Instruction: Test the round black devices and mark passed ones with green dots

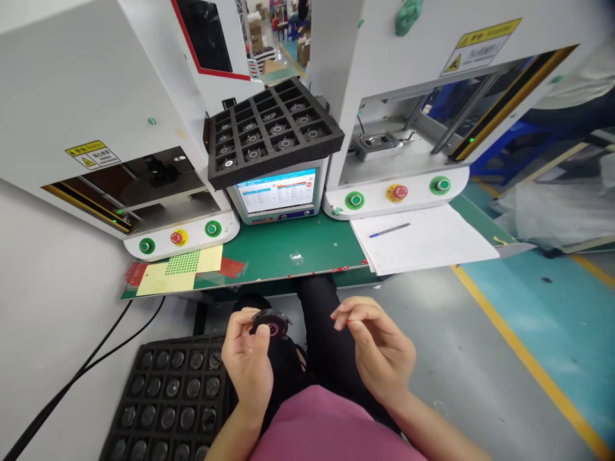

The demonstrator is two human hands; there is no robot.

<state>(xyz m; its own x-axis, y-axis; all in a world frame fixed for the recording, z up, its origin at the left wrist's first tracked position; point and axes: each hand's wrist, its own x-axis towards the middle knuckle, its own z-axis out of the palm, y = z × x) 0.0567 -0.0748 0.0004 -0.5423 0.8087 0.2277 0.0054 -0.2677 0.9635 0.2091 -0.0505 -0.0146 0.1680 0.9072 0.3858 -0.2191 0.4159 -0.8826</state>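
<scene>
My left hand [250, 362] grips a round black watch case [271, 324] above my lap, thumb on its face, where a pinkish ring shows. To the right of it, my right hand [379, 349] is closed in a pinch. A tiny red bit [350, 321], perhaps a dot sticker, shows between the thumb and fingertips; its exact shape is too small to make out. The two hands are apart. Sheets of green dot stickers [183, 262] and red dot stickers [232, 267] lie at the table's front left edge.
A black foam tray [276, 163] of watch cases rests over a monitor [281, 192]. White press machines stand left [177, 238] and right [398, 192]. Papers [423, 246] with a pen [390, 230] lie at right. Another filled tray [166, 403] sits low at left, near cables [79, 371].
</scene>
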